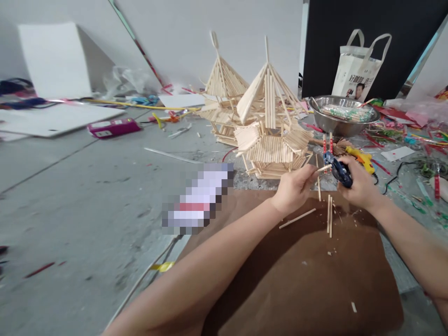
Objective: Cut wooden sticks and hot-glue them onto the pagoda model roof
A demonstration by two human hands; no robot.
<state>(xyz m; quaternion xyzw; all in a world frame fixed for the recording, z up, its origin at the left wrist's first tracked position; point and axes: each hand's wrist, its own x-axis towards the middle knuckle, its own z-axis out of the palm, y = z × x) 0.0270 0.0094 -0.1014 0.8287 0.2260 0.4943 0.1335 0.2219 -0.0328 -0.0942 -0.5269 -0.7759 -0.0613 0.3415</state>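
My left hand (296, 187) pinches a short wooden stick (324, 168) over the far edge of a brown sheet (301, 280). Wrapped round a dark blue cutting tool (341, 172), my right hand (359, 184) holds its jaws at the stick's right end. Two loose sticks (330, 217) lie side by side on the sheet below my hands, and another stick (297, 218) lies slanted to their left. Just beyond my left hand stands a pavilion model made of sticks (275, 149), with a pointed roof. A similar model (224, 84) is behind it to the left.
A metal bowl (345, 122) of wrapped sticks and a yellow glue gun (364, 160) are at the right, before a white bag (357, 70). A blurred-out device (198, 196) with a cable lies left of the sheet. Further left is a purple box (114, 128).
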